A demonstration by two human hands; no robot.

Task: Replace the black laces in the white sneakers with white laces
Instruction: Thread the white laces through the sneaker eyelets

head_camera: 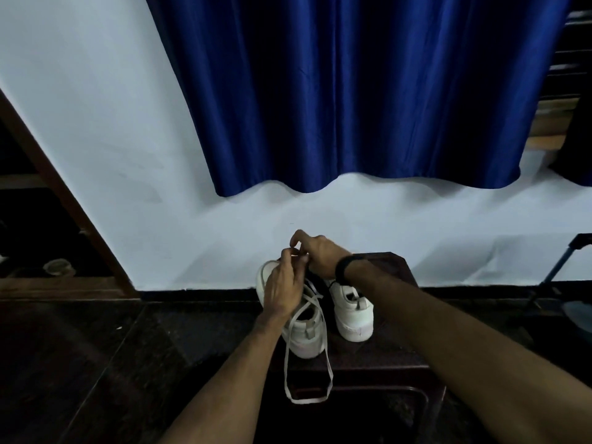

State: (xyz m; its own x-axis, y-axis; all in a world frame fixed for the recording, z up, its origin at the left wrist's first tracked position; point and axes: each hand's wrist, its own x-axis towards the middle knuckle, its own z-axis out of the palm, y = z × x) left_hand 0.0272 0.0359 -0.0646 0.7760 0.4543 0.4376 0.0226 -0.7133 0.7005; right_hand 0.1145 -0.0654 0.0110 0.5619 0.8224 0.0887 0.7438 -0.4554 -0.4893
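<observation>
White lace (326, 360) loops off the left sneaker (304, 325), both hands' grips pinching it.

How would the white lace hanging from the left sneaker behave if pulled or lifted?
Probably floppy: the white lace droops in a slack loop below the left sneaker. Likely light, since it hangs freely. It looks flat, so it may twist.

Two white sneakers (352, 312) stand on a dark brown tabletop (394, 354). A white lace (307, 373) loops from the left one; black lace (315, 278) shows between them. Behind hangs a plain deep-blue curtain (352, 91) against a pale wall (96, 139). A black band (344, 267) circles one wrist.
</observation>
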